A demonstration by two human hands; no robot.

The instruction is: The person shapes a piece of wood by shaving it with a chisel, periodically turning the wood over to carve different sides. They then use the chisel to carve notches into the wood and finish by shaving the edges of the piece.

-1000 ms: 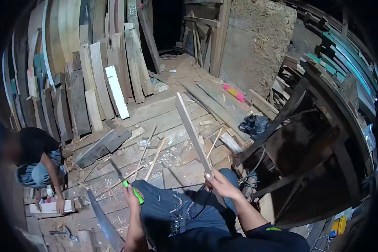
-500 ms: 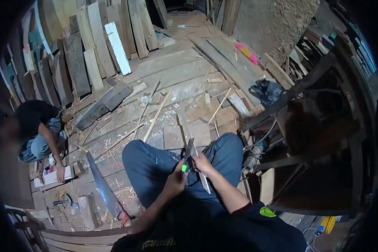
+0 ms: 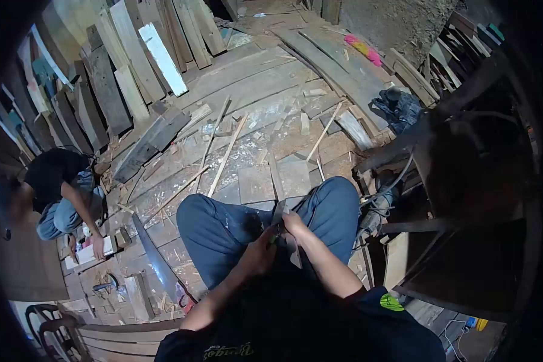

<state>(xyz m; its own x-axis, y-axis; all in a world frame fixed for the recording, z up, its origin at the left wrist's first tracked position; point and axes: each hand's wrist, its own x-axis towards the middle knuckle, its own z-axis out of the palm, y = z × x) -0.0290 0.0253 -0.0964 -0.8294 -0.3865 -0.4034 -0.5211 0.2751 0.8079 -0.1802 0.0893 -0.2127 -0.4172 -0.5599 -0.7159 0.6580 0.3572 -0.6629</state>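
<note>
Between my knees, my left hand (image 3: 258, 251) is closed around the green handle of a knife-like tool; its dark flat blade (image 3: 278, 212) points away from me. My right hand (image 3: 294, 224) is closed on a thin wooden strip (image 3: 295, 258), whose lower end shows below the fingers. The blade and the strip meet near the fingertips of both hands. Wooden blocks (image 3: 256, 184) lie on the floor just past my knees.
A co-worker (image 3: 60, 187) squats at the left, hands on a pale board. A handsaw (image 3: 154, 256) and a hammer (image 3: 105, 285) lie left of my legs. Planks (image 3: 163, 59) lean at the back left. A dark frame (image 3: 458, 226) stands at the right, near a black plastic bag (image 3: 398, 110).
The view has shifted a little. My left hand and the tool have moved down toward my body, and the green handle is now mostly covered. Both hands stay closed.
</note>
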